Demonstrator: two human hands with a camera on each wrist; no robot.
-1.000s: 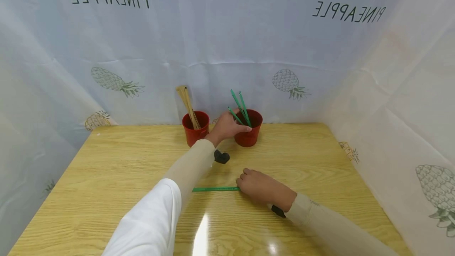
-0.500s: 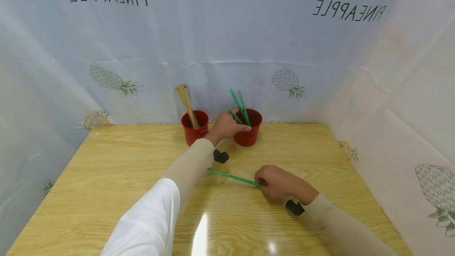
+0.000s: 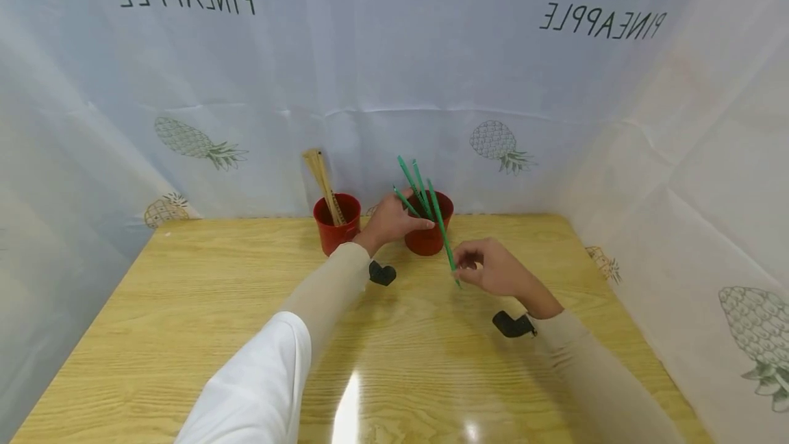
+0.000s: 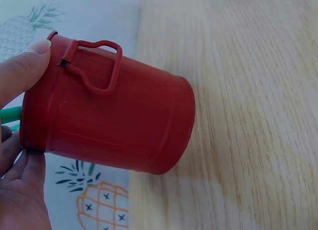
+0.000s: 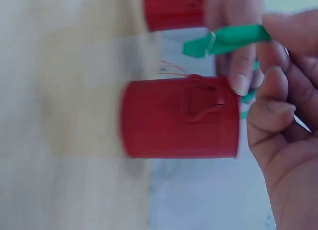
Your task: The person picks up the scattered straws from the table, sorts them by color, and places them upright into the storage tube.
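My left hand (image 3: 394,216) grips the rim of the right red bucket (image 3: 425,242), its thumb on the near side. In the left wrist view, that bucket (image 4: 124,115) shows a wire handle on its wall. My right hand (image 3: 496,269) pinches a thin green stick (image 3: 445,238) near its lower end, in front of the bucket and a little to its right. The stick tilts, its upper end in line with the bucket's mouth. Up close in the right wrist view, the same green stick (image 5: 226,40) has a flat, tapered tip. Several green sticks (image 3: 411,177) lean inside the bucket.
A second red bucket (image 3: 335,231) stands to the left, holding several tan sticks (image 3: 323,180). Both buckets are at the back edge of the wooden table (image 3: 203,321). Behind hangs a white curtain (image 3: 370,74) with pineapple prints.
My right hand has lifted the green stick off the table, moved it right and towards the bucket, and turned it from lying flat to steeply tilted. My left hand has stayed on the bucket.
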